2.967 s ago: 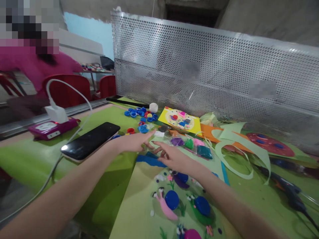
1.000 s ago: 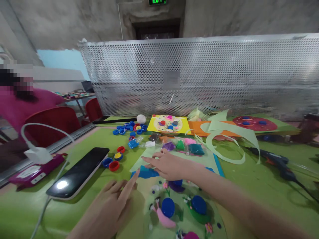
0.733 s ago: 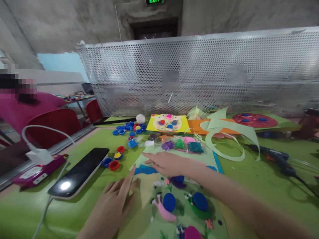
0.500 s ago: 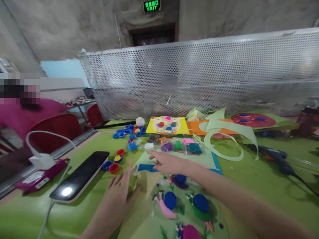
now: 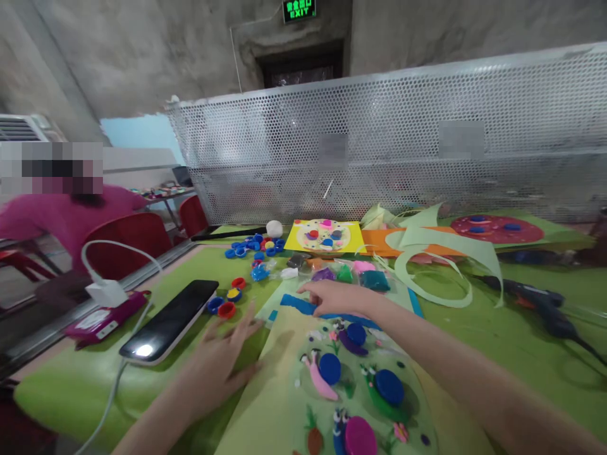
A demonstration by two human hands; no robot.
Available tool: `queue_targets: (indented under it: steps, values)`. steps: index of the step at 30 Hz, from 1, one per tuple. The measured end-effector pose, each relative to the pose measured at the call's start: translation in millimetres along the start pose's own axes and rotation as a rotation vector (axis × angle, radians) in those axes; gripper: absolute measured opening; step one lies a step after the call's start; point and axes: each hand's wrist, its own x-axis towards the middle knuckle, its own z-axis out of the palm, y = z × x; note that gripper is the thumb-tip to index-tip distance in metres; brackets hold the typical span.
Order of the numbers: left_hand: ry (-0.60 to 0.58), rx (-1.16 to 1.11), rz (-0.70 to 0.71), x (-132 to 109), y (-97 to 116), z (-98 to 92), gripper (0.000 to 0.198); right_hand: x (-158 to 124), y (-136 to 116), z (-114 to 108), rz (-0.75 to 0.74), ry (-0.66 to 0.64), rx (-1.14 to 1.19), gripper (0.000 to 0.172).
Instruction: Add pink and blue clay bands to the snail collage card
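Note:
My right hand (image 5: 334, 298) reaches over a pale yellow-green card (image 5: 263, 379), its index finger stretched out and the other fingers partly curled. It lies by a blue strip (image 5: 298, 304) along the card's far edge; I cannot tell whether it presses the strip. My left hand (image 5: 220, 363) is open, fingers spread, low beside the card's left side. The card bears clay snails with bottle-cap shells: a pink snail (image 5: 320, 382), a green snail (image 5: 379, 395), a purple snail (image 5: 351, 341) and a blue snail with a magenta cap (image 5: 360, 436).
Bags of coloured clay (image 5: 374, 280) lie beyond my right hand. Loose bottle caps (image 5: 226, 309), a phone (image 5: 171, 322) and a power strip (image 5: 107, 320) are left; a glue gun (image 5: 535, 303) and paper scraps (image 5: 403, 265) are right. A person (image 5: 114, 205) sits far left.
The view has shifted slightly left. The card has turned a little clockwise, its far left corner now further away, with the blue strip slanting. Both hands stay close to the card.

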Motion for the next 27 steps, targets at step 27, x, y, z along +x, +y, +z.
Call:
queue_targets:
  steps: [27]
  values:
    - [0.144,0.215,-0.262,-15,5,38.2,0.08,-99,31,32,0.278,0.327,-0.622,0.039]
